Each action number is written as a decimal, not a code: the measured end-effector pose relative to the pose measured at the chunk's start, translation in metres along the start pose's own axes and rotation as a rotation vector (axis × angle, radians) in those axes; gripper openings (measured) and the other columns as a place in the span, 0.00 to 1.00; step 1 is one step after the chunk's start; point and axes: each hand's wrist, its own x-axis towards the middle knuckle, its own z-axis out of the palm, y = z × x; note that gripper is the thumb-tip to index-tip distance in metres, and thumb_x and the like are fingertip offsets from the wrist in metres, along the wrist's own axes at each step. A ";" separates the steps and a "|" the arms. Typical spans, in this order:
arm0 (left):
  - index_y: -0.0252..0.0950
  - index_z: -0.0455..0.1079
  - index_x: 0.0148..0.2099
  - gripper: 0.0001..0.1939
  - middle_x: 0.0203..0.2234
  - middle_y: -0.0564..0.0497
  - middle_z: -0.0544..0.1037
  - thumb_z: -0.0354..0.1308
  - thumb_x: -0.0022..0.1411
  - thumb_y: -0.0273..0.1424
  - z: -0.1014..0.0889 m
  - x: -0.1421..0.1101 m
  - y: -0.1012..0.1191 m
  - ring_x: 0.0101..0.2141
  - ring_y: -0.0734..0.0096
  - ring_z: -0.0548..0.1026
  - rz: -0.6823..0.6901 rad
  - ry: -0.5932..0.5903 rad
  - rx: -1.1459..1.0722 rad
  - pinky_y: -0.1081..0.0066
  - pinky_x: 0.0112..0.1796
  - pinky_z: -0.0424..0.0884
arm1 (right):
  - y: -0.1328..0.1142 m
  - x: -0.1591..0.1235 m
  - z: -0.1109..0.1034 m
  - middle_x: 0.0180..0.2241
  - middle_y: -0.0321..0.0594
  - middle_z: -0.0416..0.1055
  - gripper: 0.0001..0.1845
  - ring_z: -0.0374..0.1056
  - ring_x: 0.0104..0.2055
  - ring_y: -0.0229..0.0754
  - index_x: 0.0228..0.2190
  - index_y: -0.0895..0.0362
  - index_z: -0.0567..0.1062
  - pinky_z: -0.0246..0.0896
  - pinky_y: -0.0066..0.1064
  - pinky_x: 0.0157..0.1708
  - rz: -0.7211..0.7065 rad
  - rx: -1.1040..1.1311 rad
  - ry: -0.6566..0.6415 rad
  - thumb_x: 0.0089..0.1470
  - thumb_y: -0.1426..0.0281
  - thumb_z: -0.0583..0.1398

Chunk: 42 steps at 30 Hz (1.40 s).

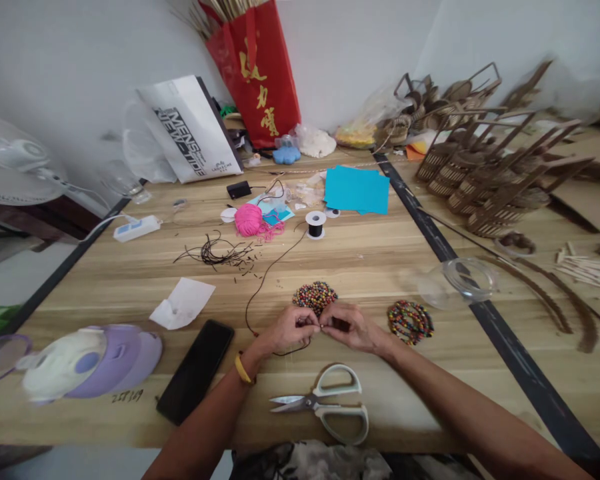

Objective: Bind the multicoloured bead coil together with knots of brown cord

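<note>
Pinching a tiny piece (322,326) just in front of the bead heap (314,293)

From my end of the feed, I have both hands meeting fingertip to fingertip near the middle of the wooden table (365,267). My left hand (293,330) has its thumb and forefinger drawn together, and my right hand (351,327) faces it in the same closed pinch. Something very small sits between the tips; I cannot tell whether it is a bead or a cord end. The multicoloured heap lies directly beyond my fingers, partly covered by them.

A white-flanged spool (315,228) stands upright farther out. Its dark cord (265,280) curves toward me on the left, reaches a reddish bit by my left wrist, and another stretch of it shows below that hand. A yellow band (242,369) circles the wrist.

Right of my right hand I see a coiled beaded strand (396,321). Scissors (307,403) lie nearer me, blades parted slightly and pointing left. A black phone (195,373) rests beside my left forearm, with white paper (184,303) just beyond it. Farther out are dark cord scraps (220,252), pink yarn (249,220) and blue sheets (356,190).
</note>
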 end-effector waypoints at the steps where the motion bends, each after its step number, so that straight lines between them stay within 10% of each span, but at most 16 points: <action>1: 0.32 0.67 0.31 0.11 0.18 0.56 0.68 0.58 0.55 0.36 0.000 0.000 0.000 0.19 0.77 0.68 -0.003 -0.001 -0.005 0.76 0.23 0.62 | 0.000 0.000 0.000 0.30 0.42 0.72 0.06 0.66 0.31 0.38 0.33 0.59 0.73 0.62 0.28 0.32 0.005 0.002 0.001 0.60 0.69 0.58; 42: 0.32 0.65 0.33 0.17 0.22 0.55 0.71 0.67 0.49 0.36 -0.003 0.002 -0.005 0.24 0.78 0.69 0.025 -0.012 -0.181 0.76 0.28 0.64 | 0.004 -0.001 0.002 0.29 0.42 0.72 0.11 0.68 0.31 0.38 0.33 0.60 0.74 0.62 0.27 0.32 0.003 0.045 -0.039 0.62 0.65 0.57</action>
